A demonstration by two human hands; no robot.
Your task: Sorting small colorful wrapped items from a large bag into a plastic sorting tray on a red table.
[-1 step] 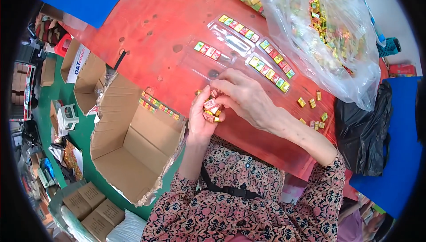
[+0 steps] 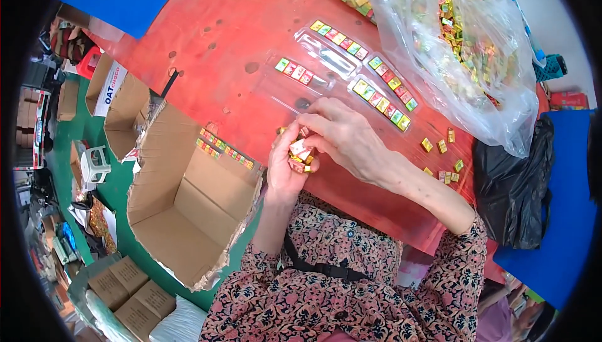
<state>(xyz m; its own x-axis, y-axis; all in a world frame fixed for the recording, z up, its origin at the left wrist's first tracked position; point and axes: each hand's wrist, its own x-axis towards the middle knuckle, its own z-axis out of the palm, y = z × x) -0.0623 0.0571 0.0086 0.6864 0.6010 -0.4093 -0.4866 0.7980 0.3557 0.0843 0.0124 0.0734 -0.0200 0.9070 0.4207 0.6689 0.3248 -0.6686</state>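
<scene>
My left hand (image 2: pixel 287 165) is cupped around several small foil-wrapped blocks (image 2: pixel 301 161) in gold, red and white. Over it bends my right hand (image 2: pixel 342 130), its thumb and fingertips closed on the blocks in the left palm; exactly which one they pinch is partly hidden. Just beyond my hands lies a clear plastic tray (image 2: pixel 282 94) with a short row of wrapped blocks (image 2: pixel 293 70) at its far end. Farther off and to the right, another clear tray (image 2: pixel 335 60) carries longer rows of blocks (image 2: pixel 381 104).
Loose blocks (image 2: pixel 441 146) lie on the red table (image 2: pixel 219 28) at right. Behind them spreads a big clear bag (image 2: pixel 495 97) of blocks, near a black plastic bag (image 2: pixel 514 185). An open cardboard box (image 2: pixel 182 216) stands at the table's left edge, with filled strips (image 2: pixel 224 149) by its rim.
The block at my right fingertips has turned slightly, showing more of its white side. Otherwise both hands and the trays keep their places.
</scene>
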